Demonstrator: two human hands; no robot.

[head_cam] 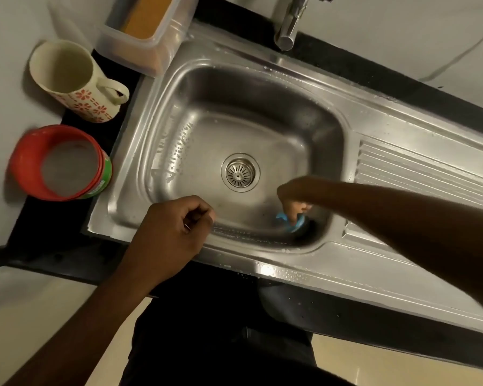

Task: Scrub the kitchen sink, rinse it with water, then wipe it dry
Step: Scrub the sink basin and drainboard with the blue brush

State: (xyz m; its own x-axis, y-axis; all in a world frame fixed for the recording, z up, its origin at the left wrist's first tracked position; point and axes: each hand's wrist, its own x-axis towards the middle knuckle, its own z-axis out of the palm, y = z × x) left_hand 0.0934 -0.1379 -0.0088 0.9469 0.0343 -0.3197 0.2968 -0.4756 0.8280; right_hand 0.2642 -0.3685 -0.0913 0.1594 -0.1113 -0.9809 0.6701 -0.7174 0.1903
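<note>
The steel sink (pixel 262 87) fills the middle of the view, with water drops on its rim and walls. Its round drain strainer (pixel 240 173) lies at the basin's centre. My right hand (pixel 292 200) reaches down into the near right corner of the basin and grips a small blue scrubber (pixel 289 220), pressing it against the basin wall. My left hand (pixel 173 229) rests on the sink's near rim with its fingers loosely curled and nothing in it. The tap (pixel 289 20) stands at the back, with no water running from it.
A cream mug with red flowers (pixel 70 79) and a red-rimmed tub (pixel 59 162) stand on the counter left of the sink. A clear plastic box (pixel 148 26) sits at the back left. The ribbed drainboard (pixel 424 171) lies to the right.
</note>
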